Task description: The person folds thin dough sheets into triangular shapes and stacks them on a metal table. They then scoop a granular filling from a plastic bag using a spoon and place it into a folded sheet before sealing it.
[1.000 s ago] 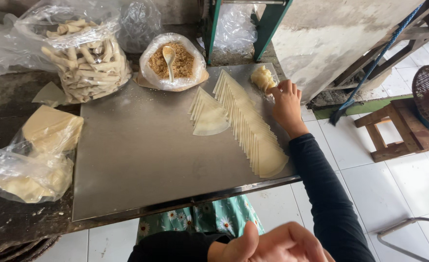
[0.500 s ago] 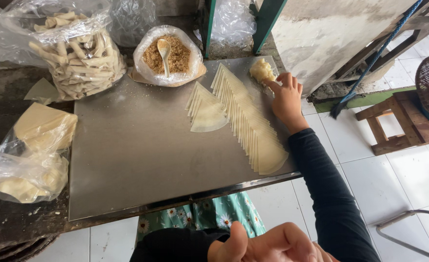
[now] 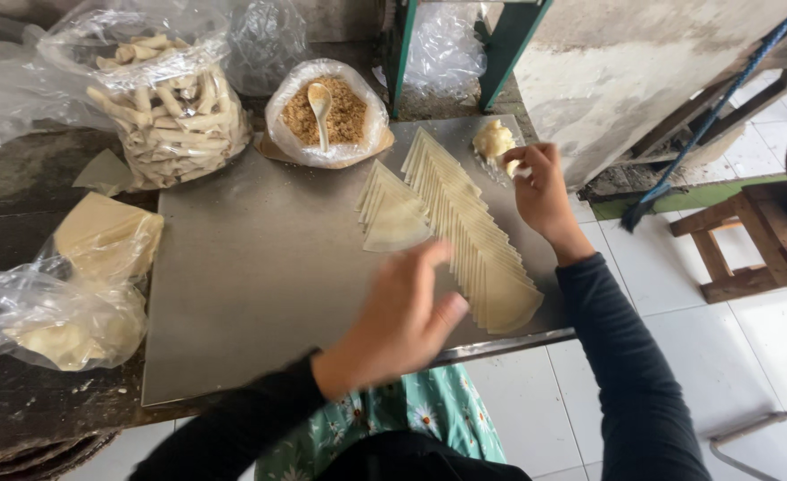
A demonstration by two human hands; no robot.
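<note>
My right hand (image 3: 540, 183) reaches to the far right corner of the metal sheet (image 3: 260, 285), its fingertips pinching at a pale lump of paste (image 3: 491, 141) in clear plastic. My left hand (image 3: 402, 321), blurred, hovers open over the near edge of the sheet, just left of a long fanned row of thin triangular wrappers (image 3: 473, 232). A shorter fan of wrappers (image 3: 391, 209) lies left of the row. A bag of brown crumbly filling (image 3: 326, 111) with a white spoon (image 3: 319, 102) in it stands at the sheet's far edge.
A clear bag of finished rolled sticks (image 3: 166, 111) stands at the far left. More wrappers in plastic (image 3: 81, 276) lie on the dark table at the left. A wooden stool (image 3: 754, 236) and white floor tiles are to the right.
My left hand has risen from the bottom edge of view up over the sheet's near edge. My right hand has stayed at the lump of paste.
</note>
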